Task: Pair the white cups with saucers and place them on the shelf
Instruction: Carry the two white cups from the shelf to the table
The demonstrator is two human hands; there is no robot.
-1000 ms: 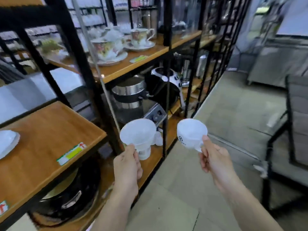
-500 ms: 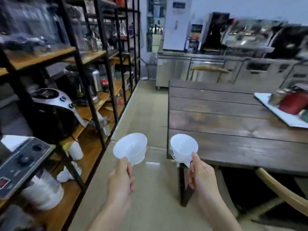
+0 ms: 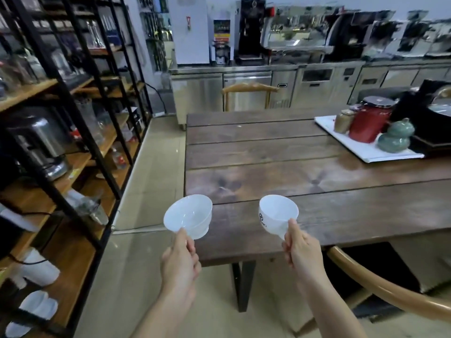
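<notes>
My left hand grips a plain white cup by its handle, held just off the near left corner of the dark wooden table. My right hand holds a second white cup with a small dark logo on its side, above the table's near edge. Both cups are empty and tilted towards me. The black metal shelf with wooden boards stands to my left. No saucer shows in view.
A white tray at the table's far right carries a red canister, a brown jar and a green ceramic pot. A curved wooden chair back is at lower right. Steel counters with coffee machines line the back wall. Appliances and white cups fill the shelves.
The view has swung from the shelf to the right, and the table now fills it. Both hands keep their cups, now close over the table's near left corner.
</notes>
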